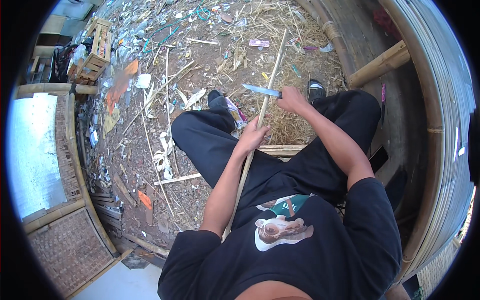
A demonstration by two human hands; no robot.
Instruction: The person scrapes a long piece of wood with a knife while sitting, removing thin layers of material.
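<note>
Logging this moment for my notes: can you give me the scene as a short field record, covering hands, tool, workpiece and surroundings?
left hand: gripping the bamboo strip partway along its length
right hand: closed on the knife handle
knife: blade points to the person's left, meeting the strip
bamboo strip: long, pale, slanting from beside the torso out over the ground
posture: seated, black trousers, legs apart
ground: dirt littered with bamboo shavings, straw and scraps
wooden crate: far left
curved bamboo structure: on the right

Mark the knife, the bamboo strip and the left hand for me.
knife (260, 90), head view, middle of the blade.
bamboo strip (274, 65), head view, upper shaft beyond the blade.
left hand (253, 136), head view, back of the hand.
</note>
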